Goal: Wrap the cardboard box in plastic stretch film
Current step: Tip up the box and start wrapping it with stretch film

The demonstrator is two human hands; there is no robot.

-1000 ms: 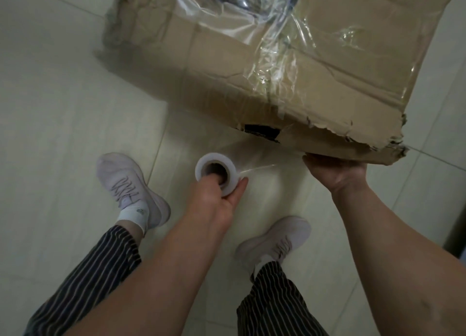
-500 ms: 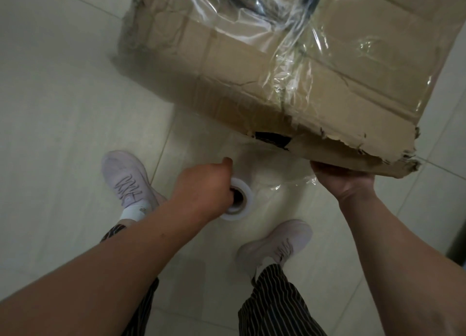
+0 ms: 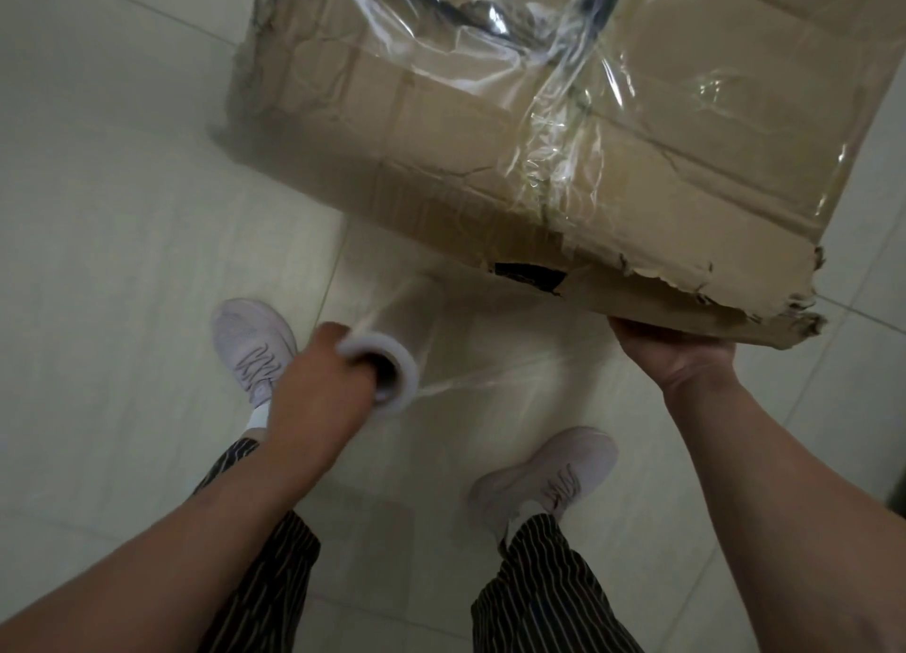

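A big worn cardboard box (image 3: pixel 441 152) fills the upper part of the view, tilted up off the floor, with clear stretch film (image 3: pixel 554 128) bunched across its top face. My right hand (image 3: pixel 671 353) grips the torn lower edge of the box from underneath. My left hand (image 3: pixel 318 392) holds the small white film roll (image 3: pixel 387 373) with fingers inside its core. A sheet of clear film (image 3: pixel 470 353) runs from the roll up to the underside of the box.
Pale floor tiles (image 3: pixel 122 260) lie all around. My two feet in light sneakers (image 3: pixel 255 343) (image 3: pixel 549 476) and striped trousers stand below the box. A dark hole (image 3: pixel 529 275) shows in the box's lower edge.
My left hand has carried the roll leftward and lower, drawing out more film under the box. The box sits slightly further right in view; my right hand keeps its hold.
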